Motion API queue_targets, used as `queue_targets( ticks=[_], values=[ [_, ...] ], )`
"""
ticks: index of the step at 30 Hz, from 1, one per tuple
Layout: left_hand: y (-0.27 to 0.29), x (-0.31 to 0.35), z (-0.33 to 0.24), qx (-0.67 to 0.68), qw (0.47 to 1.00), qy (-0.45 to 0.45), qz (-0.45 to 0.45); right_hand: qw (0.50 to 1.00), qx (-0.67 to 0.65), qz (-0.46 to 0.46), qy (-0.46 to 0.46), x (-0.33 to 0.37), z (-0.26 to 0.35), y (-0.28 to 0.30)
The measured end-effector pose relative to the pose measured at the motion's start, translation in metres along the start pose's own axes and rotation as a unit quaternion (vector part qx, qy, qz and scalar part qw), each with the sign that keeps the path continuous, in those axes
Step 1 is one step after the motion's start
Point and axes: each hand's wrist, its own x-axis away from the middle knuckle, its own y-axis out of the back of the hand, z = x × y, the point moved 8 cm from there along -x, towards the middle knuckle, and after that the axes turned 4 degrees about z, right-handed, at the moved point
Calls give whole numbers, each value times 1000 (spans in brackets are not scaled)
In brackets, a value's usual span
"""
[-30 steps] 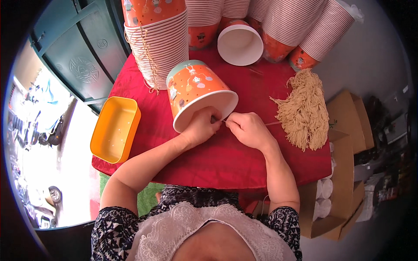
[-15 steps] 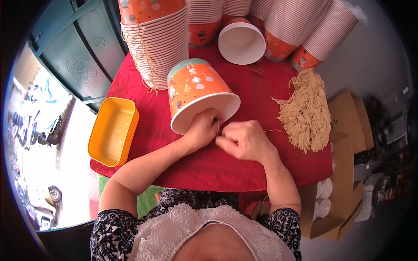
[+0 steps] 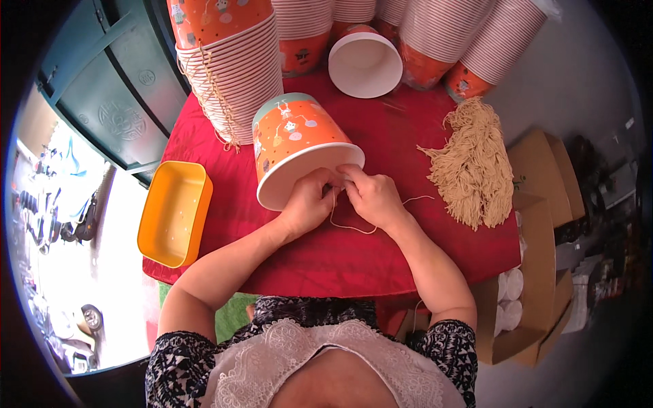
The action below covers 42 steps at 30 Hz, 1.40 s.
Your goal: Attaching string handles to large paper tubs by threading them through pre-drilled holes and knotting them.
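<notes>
Left grip (image 3: 309, 202) and right grip (image 3: 373, 197) meet at the centre of the frame. The left one has thumb and fingers pressed together, pinching a thin tan string (image 3: 354, 229); the right one has thumb and forefinger bent toward the same spot, though whether they close on the string cannot be told. The string drops from the left fingertips, curves below the right hand, and its free end shows to the right of it.

Just above both hands, a white-rimmed orange paper bucket (image 3: 299, 134) lies tilted on its side, its mouth toward the lower part of the frame, printed with small cartoon figures. Under it spreads a bench (image 3: 320, 268) covered in red cloth. At the left of the frame sits a yellow plastic tub (image 3: 175, 214); at the right lies a thick bundle of tan strings (image 3: 473, 163). Cardboard boxes (image 3: 537, 272) stand beside the bench at the lower right.

Farther up, a tall stack of nested buckets (image 3: 235, 81) fills the upper left, strands hanging down its side. At the upper centre, another bucket (image 3: 365, 64) shows its white inside. Plastic-wrapped bucket stacks (image 3: 445, 30) line the upper right. A green metal door (image 3: 112, 95) stands at the upper left.
</notes>
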Motion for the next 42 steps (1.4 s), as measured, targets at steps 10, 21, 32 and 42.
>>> queue_targets(
  ticks=[10,21,32,42],
  values=[
    [0,0,-4,-33,998,-57,8,1000,-2,4,17,-3,-1,-1],
    [4,-6,-10,-49,997,-57,-5,996,-31,66,-55,-2,-11,-9],
    [3,-7,5,81,988,127,45,985,-125,84,-78,2,-10,-8],
    [3,-7,5,81,989,113,45,999,-35,-9,-22,0,5,15]
  ],
)
